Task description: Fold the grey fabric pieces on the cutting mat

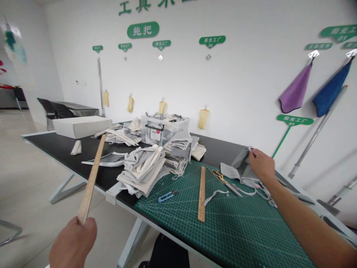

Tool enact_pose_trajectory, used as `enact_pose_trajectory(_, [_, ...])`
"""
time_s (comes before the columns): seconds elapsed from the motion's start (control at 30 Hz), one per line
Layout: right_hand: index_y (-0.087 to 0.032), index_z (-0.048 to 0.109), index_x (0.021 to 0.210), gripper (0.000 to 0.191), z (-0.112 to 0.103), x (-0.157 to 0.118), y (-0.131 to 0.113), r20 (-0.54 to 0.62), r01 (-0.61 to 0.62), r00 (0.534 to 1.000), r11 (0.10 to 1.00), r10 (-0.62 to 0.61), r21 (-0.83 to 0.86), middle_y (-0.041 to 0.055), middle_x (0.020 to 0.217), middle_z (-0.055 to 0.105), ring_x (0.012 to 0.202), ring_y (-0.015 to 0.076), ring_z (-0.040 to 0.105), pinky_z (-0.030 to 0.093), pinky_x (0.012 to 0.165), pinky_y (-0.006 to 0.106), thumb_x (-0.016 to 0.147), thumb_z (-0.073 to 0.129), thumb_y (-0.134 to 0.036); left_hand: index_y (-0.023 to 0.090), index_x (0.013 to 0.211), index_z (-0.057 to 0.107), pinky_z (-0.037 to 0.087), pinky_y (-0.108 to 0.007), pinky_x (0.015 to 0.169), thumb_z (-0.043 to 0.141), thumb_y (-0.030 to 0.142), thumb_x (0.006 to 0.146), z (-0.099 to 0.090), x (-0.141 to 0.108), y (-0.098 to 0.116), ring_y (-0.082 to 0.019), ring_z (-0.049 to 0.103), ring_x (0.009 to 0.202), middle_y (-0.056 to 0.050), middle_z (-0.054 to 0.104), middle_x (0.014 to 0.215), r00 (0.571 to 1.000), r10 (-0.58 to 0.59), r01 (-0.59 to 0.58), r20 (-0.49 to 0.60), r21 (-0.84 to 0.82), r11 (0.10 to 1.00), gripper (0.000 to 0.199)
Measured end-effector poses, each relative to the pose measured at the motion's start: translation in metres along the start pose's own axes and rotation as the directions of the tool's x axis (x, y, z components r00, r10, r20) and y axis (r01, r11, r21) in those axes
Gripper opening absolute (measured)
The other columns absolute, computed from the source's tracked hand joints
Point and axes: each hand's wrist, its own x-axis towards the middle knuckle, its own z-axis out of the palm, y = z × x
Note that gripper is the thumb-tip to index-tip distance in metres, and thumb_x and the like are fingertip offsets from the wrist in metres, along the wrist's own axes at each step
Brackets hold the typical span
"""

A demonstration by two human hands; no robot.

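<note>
Clearly readable on the green wall plaque (143, 29) at eleven o'clock was 拖把, below large green characters (143, 4) that began 工具 and ran out of view at the top edge. A smaller tag (212, 40) at one o'clock read 阳光工厂 04, and a green sign (295, 120) at three o'clock said 阳光工厂 01. The clear bin (149, 138), just left of the middle and heaped with cloth, bore a white label with a red mark, its print too small to make out. At eight o'clock the left hand (74, 241) had its fingers wrapped round the near end of a wooden ruler (93, 176), which rose out of the fist, tilted between twelve and one. At half past three the right hand (261, 164) pinched the upper edge of a grey cloth (240, 159) between thumb and fingers; the fabric hung from the fingertips toward eight o'clock, its lower part on the counter (92, 163). Just beside it, at four o'clock, lay gold-handled scissors (220, 176) on the green cutting mat (234, 230). A second ruler (201, 195) lay at five, blue snips (166, 196) at half past six, and a folded stack (143, 171) at eight, nearer the middle than the left hand.
</note>
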Motion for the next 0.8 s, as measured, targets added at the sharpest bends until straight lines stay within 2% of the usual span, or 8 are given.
enact_pose_trajectory(0.17, [-0.015,0.067,0.112,0.035,0.005,-0.003,0.004,-0.025,-0.008,1.000,1.000,0.008,0.006,0.0110,0.120,0.067,0.099,0.0247,0.064,0.045,0.075,0.032,0.095,0.040,-0.028,0.013,0.089,0.062,0.046,-0.039,0.066,0.031,0.043,0.085,-0.007,-0.007,0.027,-0.032,0.063,0.074,-0.016,0.064,0.078,0.997,0.015,-0.025,0.074,0.138,0.990,0.043])
enact_pose_trajectory(0.43, [-0.016,0.068,0.109,0.034,0.009,-0.010,0.009,-0.041,0.011,0.999,1.000,-0.010,0.009,0.0091,0.117,0.068,0.095,0.0247,0.066,0.046,0.070,0.031,0.094,0.040,-0.029,0.010,0.094,0.062,0.045,-0.038,0.067,0.032,0.038,0.084,-0.003,-0.006,0.043,-0.033,0.064,0.080,-0.019,0.066,0.084,0.995,0.054,-0.067,0.078,0.172,0.983,0.042])
enact_pose_trajectory(0.53, [-0.017,0.068,0.108,0.033,0.008,-0.012,0.011,-0.022,0.011,1.000,1.000,-0.011,0.000,0.0090,0.114,0.069,0.092,0.0241,0.066,0.045,0.069,0.030,0.094,0.040,-0.029,0.011,0.092,0.062,0.045,-0.037,0.066,0.035,0.037,0.082,-0.006,-0.007,0.049,-0.032,0.064,0.079,-0.019,0.066,0.083,0.994,0.044,-0.059,0.099,0.149,0.987,0.039])
enact_pose_trajectory(0.8, [-0.016,0.068,0.106,0.035,0.006,-0.017,0.014,0.030,-0.012,0.999,1.000,0.012,0.001,0.0120,0.108,0.070,0.092,0.0248,0.065,0.044,0.072,0.031,0.094,0.038,-0.029,0.017,0.083,0.060,0.043,-0.035,0.058,0.032,0.040,0.085,-0.013,-0.030,0.049,-0.029,0.060,0.067,-0.012,0.062,0.069,0.999,0.030,-0.034,0.031,0.132,0.991,0.036])
